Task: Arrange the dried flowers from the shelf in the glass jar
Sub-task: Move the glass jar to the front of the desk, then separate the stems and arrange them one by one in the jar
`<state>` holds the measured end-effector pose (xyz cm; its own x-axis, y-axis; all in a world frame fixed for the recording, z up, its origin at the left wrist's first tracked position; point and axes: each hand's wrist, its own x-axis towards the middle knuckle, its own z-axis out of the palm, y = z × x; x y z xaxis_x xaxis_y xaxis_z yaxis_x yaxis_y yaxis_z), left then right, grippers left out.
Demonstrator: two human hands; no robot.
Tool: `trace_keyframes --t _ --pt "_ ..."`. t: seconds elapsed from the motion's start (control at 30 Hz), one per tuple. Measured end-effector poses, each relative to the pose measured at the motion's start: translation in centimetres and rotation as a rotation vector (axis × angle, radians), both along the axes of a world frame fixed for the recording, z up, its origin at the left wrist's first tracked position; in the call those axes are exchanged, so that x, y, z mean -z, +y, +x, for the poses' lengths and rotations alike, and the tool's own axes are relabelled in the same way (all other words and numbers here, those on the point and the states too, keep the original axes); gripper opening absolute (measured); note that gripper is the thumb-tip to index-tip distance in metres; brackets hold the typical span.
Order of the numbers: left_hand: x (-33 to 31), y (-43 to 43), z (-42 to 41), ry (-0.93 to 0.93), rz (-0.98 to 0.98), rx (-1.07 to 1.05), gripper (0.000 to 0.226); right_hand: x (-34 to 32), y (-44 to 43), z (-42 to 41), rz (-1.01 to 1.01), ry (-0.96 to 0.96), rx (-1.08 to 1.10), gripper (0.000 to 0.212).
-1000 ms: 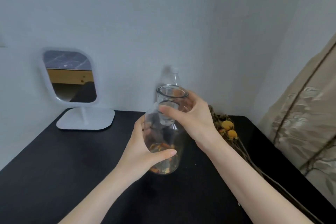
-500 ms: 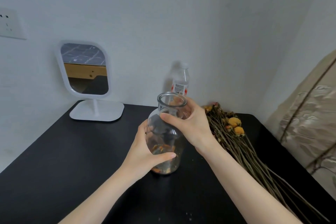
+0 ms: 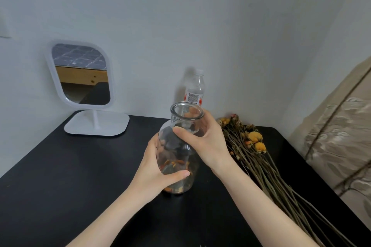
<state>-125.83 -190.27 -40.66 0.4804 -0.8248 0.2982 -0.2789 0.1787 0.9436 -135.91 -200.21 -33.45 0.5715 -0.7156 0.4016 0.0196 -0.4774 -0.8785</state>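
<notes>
A clear glass jar [image 3: 180, 158] with a narrow neck stands on the black table [image 3: 70, 176], with orange petal bits lying at its bottom. My left hand [image 3: 158, 172] grips the jar's lower body from the left, thumb across the front. My right hand [image 3: 202, 142] holds the neck and shoulder from the right. A bundle of dried flowers [image 3: 255, 146] with yellow and orange heads and long brown stems lies flat on the table just right of the jar, stems running toward the near right corner.
A white standing mirror [image 3: 80, 78] sits at the back left of the table. Behind the jar, a clear plastic bottle [image 3: 195, 90] with a red label stands by the wall. A beige patterned curtain [image 3: 337, 142] hangs at the right.
The view has tilted and shifted, so the jar sits lower and more of the flower stems show. Both hands keep their hold on the jar, which now rests on the table.
</notes>
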Motion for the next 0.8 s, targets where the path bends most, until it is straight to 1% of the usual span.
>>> trace_keyframes --t 0.1,0.17,0.2,0.27,0.33,0.4,0.43,0.47,0.53,0.57,0.67,0.73,0.8 --pt "-0.8 0.6 -0.5 0.048 -0.022 -0.039 0.092 -0.4 0.0 -0.4 0.022 0.028 -0.048 0.055" --pt "-1.3 1.1 -0.9 0.051 -0.03 -0.15 0.091 -0.6 -0.1 -1.0 0.021 0.038 -0.081 0.056" --pt "-1.5 1.5 -1.3 0.033 -0.043 -0.241 0.082 -0.6 -0.1 -1.4 0.027 0.026 -0.095 0.056" --pt "-1.7 2.5 -2.0 -0.026 -0.098 -0.408 0.054 -0.7 -0.3 -2.5 0.049 -0.007 -0.106 0.056" --pt "-1.6 3.4 -3.2 -0.049 -0.102 -0.453 0.037 -0.5 -0.6 -3.9 0.064 -0.011 -0.077 0.056" --pt "-0.9 4.1 -4.8 -0.005 -0.081 -0.36 0.028 -0.5 -1.3 -5.5 0.098 -0.011 -0.039 0.05" --pt "-0.6 4.4 -5.4 0.01 -0.066 -0.296 0.026 -0.3 -1.8 -5.9 0.113 -0.014 -0.015 0.042" --pt "-0.3 4.3 -6.8 0.014 -0.037 -0.204 0.024 0.0 -2.5 -7.2 0.122 -0.025 0.053 0.033" --pt "0.2 3.8 -8.8 -0.021 0.032 -0.054 0.02 0.5 -4.1 -9.4 0.128 -0.02 0.188 0.016" --pt "0.5 3.4 -9.5 -0.056 0.07 0.007 0.018 0.7 -4.9 -10.3 0.128 0.006 0.246 0.013" --pt "0.4 0.4 -11.3 -0.172 0.188 0.149 0.015 1.6 -7.4 -13.9 0.123 0.161 0.384 0.01" --pt "0.3 -2.6 -12.1 -0.195 0.284 0.173 0.013 2.2 -8.6 -16.0 0.12 0.313 0.432 0.011" --pt "0.4 -5.9 -12.6 -0.176 0.362 0.164 0.011 2.8 -9.4 -17.3 0.094 0.453 0.455 0.01"
